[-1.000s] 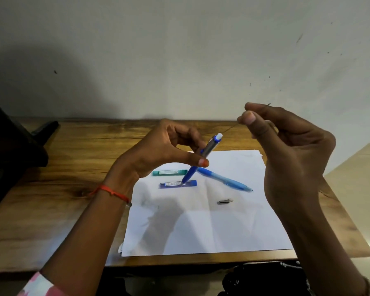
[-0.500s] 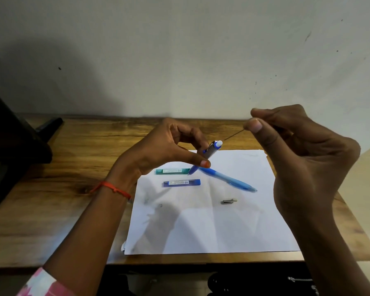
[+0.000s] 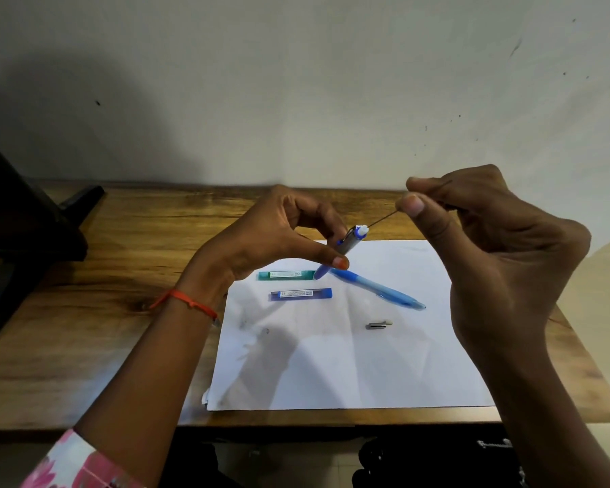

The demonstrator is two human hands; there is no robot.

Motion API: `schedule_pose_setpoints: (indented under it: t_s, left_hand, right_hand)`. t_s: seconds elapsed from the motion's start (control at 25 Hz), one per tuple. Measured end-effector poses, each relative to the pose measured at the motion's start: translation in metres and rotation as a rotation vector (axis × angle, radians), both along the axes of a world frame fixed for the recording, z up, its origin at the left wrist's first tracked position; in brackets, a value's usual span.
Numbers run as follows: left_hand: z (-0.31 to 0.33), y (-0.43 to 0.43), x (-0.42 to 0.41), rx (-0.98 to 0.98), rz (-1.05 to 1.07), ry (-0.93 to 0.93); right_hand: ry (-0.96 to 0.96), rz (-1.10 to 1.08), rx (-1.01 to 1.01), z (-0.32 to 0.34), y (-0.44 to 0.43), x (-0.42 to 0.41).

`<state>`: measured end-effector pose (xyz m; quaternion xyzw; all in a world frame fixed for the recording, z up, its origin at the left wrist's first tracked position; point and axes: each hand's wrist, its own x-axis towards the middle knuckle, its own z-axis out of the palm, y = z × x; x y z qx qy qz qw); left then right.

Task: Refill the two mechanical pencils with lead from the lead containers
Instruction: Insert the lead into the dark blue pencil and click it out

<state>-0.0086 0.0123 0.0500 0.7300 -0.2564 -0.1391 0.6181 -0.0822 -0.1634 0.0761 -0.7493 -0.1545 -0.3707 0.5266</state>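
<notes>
Now: left hand (image 3: 272, 241) grips grey pencil (image 3: 349, 243) between thumb and fingers, raised above table (image 3: 103, 311), top end tilted up toward right. Right hand (image 3: 490, 241) pinches thin lead (image 3: 382, 218); lead's lower end meets pencil's top. On paper (image 3: 331, 364): blue pencil (image 3: 377, 288) lying slantwise, green container (image 3: 286, 275) and blue container (image 3: 300, 294) parallel, close together, small cap (image 3: 377, 325) lying apart, nearer front edge.

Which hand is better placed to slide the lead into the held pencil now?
The right hand. It pinches the lead, whose free end reaches the open top of the pencil. The left hand is occupied holding that pencil tilted toward the lead.
</notes>
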Motion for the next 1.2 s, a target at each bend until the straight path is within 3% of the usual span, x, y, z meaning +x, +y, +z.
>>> schedule_pose_setpoints:
  t_s: [0.88,1.04,1.12,1.2]
  left_hand:
    - [0.0,0.0,0.001,0.021,-0.021,0.0]
    - [0.0,0.0,0.0,0.024,-0.026,0.005]
    - [0.0,0.0,0.0,0.023,-0.026,0.013]
    - [0.0,-0.001,0.0,0.032,-0.021,0.012]
  right_hand:
    - [0.062,0.046,-0.243,-0.013,-0.002,0.007]
    - [0.049,0.032,-0.179,-0.009,0.001,0.006]
    - [0.081,-0.001,-0.129,-0.009,-0.002,0.007]
    - [0.23,-0.021,-0.157,-0.009,-0.012,0.011]
